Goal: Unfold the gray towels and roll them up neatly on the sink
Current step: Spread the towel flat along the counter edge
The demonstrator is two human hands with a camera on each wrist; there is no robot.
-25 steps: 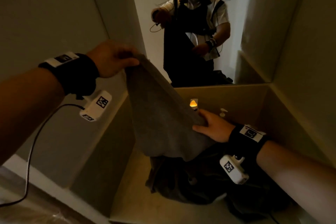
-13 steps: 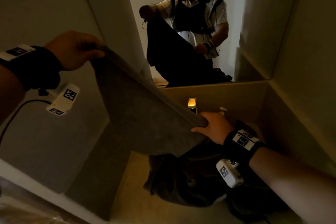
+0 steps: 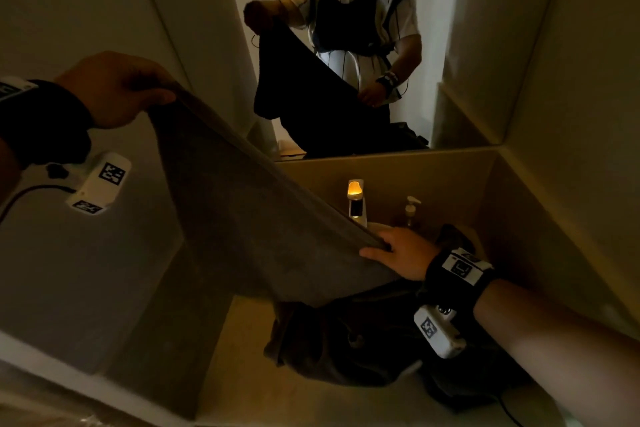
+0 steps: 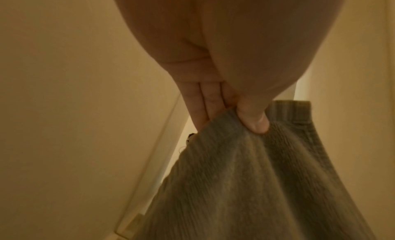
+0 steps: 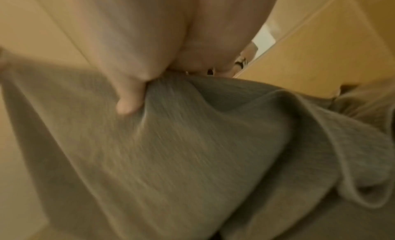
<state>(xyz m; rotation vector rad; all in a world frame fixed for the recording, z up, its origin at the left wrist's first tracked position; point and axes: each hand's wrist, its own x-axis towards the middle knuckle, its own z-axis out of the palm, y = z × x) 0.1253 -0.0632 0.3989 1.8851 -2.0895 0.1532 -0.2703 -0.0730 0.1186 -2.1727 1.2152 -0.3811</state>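
Observation:
A gray towel [image 3: 256,229] hangs stretched in the air above the sink counter [image 3: 249,381], its top edge sloping down from upper left to lower right. My left hand [image 3: 117,90] pinches its upper corner, thumb on the front of the gray towel [image 4: 256,184]. My right hand [image 3: 398,253] pinches the lower right corner, thumb pressed into the gray towel [image 5: 171,150]. A heap of more dark gray towels [image 3: 363,340] lies on the counter under my right wrist.
A faucet [image 3: 356,201] with a glowing orange top and a soap dispenser [image 3: 411,210] stand at the back of the counter. A mirror [image 3: 346,45] above shows the person holding the towel. Walls close in on the left and right.
My left hand has pulled its corner up and to the left, spreading the towel wider and tauter. My right hand has stayed near the faucet.

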